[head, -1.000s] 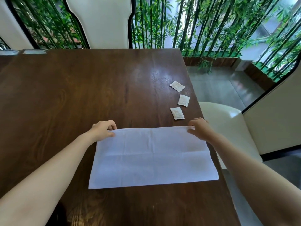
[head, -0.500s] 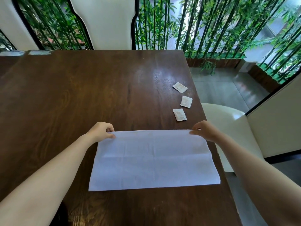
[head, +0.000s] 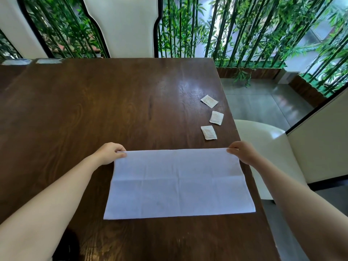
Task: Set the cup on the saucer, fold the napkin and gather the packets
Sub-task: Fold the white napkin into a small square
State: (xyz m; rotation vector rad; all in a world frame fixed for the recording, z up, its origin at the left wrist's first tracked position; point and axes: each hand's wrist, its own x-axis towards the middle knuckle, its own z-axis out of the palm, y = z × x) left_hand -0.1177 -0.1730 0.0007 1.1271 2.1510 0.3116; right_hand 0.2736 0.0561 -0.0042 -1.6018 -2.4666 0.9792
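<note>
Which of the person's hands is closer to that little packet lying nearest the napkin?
The right hand. It pinches the napkin at its far right corner, just short of the nearest packet. The left hand holds the far left corner, across the napkin's full width.

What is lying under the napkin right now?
Only the wooden table shows around the napkin, which lies flat with no bulge. Both hands pinch its far corners: left hand, right hand. What it covers is hidden.

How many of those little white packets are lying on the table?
3, all near the table's right edge, beyond the napkin: farthest, middle, nearest. None seem hidden.
</note>
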